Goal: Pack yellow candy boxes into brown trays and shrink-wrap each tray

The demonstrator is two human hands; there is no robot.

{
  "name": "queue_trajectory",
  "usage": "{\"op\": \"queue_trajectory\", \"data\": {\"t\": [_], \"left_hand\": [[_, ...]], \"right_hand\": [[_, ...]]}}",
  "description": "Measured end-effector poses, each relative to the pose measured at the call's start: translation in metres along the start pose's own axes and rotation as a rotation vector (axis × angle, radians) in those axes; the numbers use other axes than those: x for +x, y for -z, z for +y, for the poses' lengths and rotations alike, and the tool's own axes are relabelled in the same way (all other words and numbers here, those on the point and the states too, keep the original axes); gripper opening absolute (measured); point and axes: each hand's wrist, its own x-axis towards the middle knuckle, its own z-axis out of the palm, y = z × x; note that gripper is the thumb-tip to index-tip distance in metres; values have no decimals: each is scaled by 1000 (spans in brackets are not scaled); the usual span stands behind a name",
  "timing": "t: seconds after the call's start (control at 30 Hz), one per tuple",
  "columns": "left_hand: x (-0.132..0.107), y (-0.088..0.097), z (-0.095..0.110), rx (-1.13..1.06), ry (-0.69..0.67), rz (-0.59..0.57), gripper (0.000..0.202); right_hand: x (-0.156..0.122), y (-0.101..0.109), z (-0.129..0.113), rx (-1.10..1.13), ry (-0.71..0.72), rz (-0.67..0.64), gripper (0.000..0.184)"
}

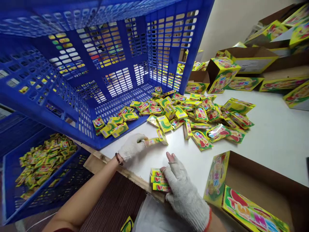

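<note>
1. Small yellow packs (200, 114) lie in a loose heap that spills from the mouth of the tipped blue crate (94, 69) and spreads to its right.
2. Just in front of the crate's lower rim, the left hand (132, 146), in a white glove, pinches a pack (152, 141) between thumb and fingers.
3. Farther from the crate, the gloved right hand (182, 185) has its fingers loosely bent against a row of three packs (159, 180); whether it squeezes them cannot be told.
4. A white tabletop (270, 125) with a rough wooden edge (135, 182) extends under and right of the crate.
5. Well right of the crate stands an open carton (256, 193); more cartons (246, 82) stack beyond.
6. Below left of the crate, a second crate (41, 201) holds many packs, and a pale wall (231, 27) rises behind, to its right.
</note>
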Motion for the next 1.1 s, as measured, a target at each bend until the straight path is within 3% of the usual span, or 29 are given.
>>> {"op": "queue_trajectory", "data": {"t": [0.1, 0.13, 0.17, 0.27, 0.33, 0.43, 0.5, 0.57, 0.67, 0.77, 0.83, 0.97, 1.03, 1.1], "left_hand": [[-16, -14, 17, -324, -77, -419, 45], [-17, -17, 22, -322, -98, -461, 50], [-15, -19, 26, -269, -120, -419, 51], [0, -23, 38, -27, -178, -74, 41], [12, -30, 49, 68, -155, 18, 37], [24, -51, 69, 260, -59, -67, 67], [30, -64, 78, 377, -48, -132, 77], [35, -66, 79, 338, -78, -184, 65], [42, -51, 63, 59, -125, -352, 32], [37, -37, 39, -264, -110, -554, 26], [23, -41, 28, -507, -66, -494, 29], [-15, -76, 31, -944, 89, -61, 45], [-29, -93, 41, -1062, 152, 62, 48], [-37, -101, 50, -1121, 171, 94, 50]], "right_hand": [[1, 13, -3, -2, 78, 44, 64], [2, 18, -5, 13, 65, 22, 61], [3, 24, -6, 29, 35, -10, 56], [2, 34, -11, 30, -68, -112, 40], [-1, 34, -14, -1, -100, -153, 42], [-7, 30, -17, -34, -117, -140, 48], [-11, 29, -16, -44, -122, -106, 51], [-15, 29, -13, -50, -118, -75, 54], [-19, 24, -3, -46, -37, 3, 57], [-24, 10, 10, -15, 89, 200, 74], [-28, -1, 18, 60, 71, 318, 97], [-31, -17, 30, 261, -94, 327, 131], [-29, -20, 32, 313, -97, 313, 135], [-28, -21, 33, 320, -82, 321, 129]]}}
